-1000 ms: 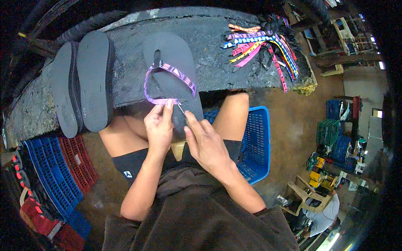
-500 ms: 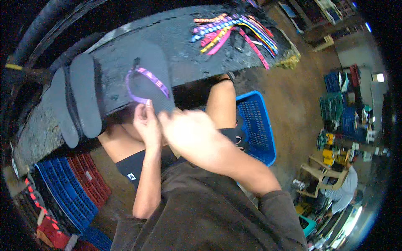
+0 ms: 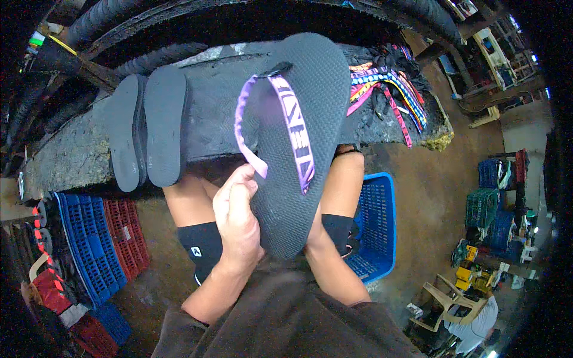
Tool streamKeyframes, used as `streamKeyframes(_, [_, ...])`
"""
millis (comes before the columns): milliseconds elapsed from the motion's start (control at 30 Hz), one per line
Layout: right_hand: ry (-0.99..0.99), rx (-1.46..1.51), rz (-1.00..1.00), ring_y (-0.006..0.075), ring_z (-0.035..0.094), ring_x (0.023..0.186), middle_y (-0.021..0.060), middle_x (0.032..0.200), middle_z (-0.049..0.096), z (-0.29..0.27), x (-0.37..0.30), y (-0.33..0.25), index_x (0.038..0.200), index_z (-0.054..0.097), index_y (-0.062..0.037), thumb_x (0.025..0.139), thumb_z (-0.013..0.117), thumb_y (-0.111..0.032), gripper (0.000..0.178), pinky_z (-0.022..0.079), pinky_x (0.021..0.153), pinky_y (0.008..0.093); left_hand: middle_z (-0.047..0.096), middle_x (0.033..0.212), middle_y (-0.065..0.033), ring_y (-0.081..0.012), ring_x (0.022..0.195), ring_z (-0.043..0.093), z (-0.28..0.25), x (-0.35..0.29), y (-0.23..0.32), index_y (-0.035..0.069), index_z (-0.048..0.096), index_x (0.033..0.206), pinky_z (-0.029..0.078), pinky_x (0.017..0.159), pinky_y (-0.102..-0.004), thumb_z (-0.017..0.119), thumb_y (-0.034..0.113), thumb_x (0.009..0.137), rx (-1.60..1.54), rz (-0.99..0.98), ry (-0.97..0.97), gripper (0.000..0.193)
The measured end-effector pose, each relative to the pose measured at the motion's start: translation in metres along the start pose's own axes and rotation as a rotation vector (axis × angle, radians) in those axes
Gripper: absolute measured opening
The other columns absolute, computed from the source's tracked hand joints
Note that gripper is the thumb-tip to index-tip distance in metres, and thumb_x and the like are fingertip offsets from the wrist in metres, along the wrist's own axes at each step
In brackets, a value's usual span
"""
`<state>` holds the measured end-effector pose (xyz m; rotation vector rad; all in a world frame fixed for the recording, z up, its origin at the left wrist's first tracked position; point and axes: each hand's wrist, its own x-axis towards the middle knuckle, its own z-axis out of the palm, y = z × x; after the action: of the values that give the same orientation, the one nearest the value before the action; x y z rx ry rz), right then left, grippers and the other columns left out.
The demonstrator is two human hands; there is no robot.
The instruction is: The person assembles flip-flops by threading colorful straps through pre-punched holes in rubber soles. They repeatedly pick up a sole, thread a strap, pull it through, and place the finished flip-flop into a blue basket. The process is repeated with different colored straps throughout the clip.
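Clearly holding up a black flip-flop [image 3: 289, 209], toe end upward, above the lap and overlapping the front of the dark workbench [image 3: 221, 113], with the left hand [image 3: 239, 218] curled, thumb and fingers pinching the left end of its purple patterned strap [image 3: 293, 122] near the sole's edge, and with the right hand [image 3: 315, 234] mostly hidden behind the lower part; cannot tell its grip. Facing dark soles [image 3: 164, 125] laid side by side at left, a bunch of multicoloured straps [image 3: 391, 89] at right, and a blue crate [image 3: 385, 238] beside the right leg.
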<state>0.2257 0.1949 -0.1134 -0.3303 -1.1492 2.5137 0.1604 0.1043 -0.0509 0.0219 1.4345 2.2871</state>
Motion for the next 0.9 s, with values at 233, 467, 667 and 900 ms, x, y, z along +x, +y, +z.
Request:
streamKeyframes(233, [0.147, -0.115, -0.064, 0.0237, 0.071, 0.101, 0.0161, 0.111, 0.073, 0.002, 0.002, 0.007, 0.111, 0.072, 0.0030, 0.088, 0.075, -0.005, 0.024, 0.055, 0.090, 0.0363, 0.071, 0.112, -0.0110, -0.0165, 0.101, 0.064, 0.002, 0.006, -0.002, -0.007, 0.068, 0.118, 0.048, 0.094, -0.0294, 0.047, 0.011, 0.098, -0.289, -0.182, -0.065, 0.034])
streamKeyframes(467, [0.157, -0.296, 0.060, 0.0019, 0.059, 0.072, 0.0072, 0.120, 0.067, -0.028, -0.003, -0.054, 0.145, 0.050, -0.0003, 0.096, 0.075, -0.014, 0.057, 0.051, 0.062, 0.0209, 0.066, 0.121, -0.0140, -0.0235, 0.114, 0.060, 0.002, 0.021, -0.008, -0.006, 0.067, 0.124, 0.045, 0.106, -0.0402, 0.062, 0.017, 0.098, 0.878, 0.505, -0.097, 0.036])
streamKeyframes(667, [0.210, -0.087, -0.218, 0.0034, 0.058, 0.077, 0.0032, 0.103, 0.066, -0.087, -0.031, -0.051, 0.124, 0.060, 0.0028, 0.093, 0.072, -0.013, 0.037, 0.050, 0.065, 0.0254, 0.066, 0.119, -0.0177, -0.0233, 0.101, 0.063, 0.038, 0.012, -0.081, -0.005, 0.051, 0.129, 0.055, 0.090, -0.0389, 0.076, 0.023, 0.097, 1.036, 0.716, -0.071, 0.050])
streamKeyframes(900, [0.595, 0.334, -0.038, 0.0091, 0.054, 0.047, 0.0002, 0.066, 0.061, -0.201, -0.140, -0.057, 0.108, 0.063, -0.0061, 0.091, 0.081, -0.032, 0.036, 0.041, 0.042, 0.0247, 0.066, 0.098, -0.0170, -0.0301, 0.086, 0.063, 0.133, -0.020, -0.180, -0.006, 0.066, 0.113, 0.050, 0.077, -0.0413, 0.065, 0.032, 0.103, 1.252, 0.568, -1.135, 0.040])
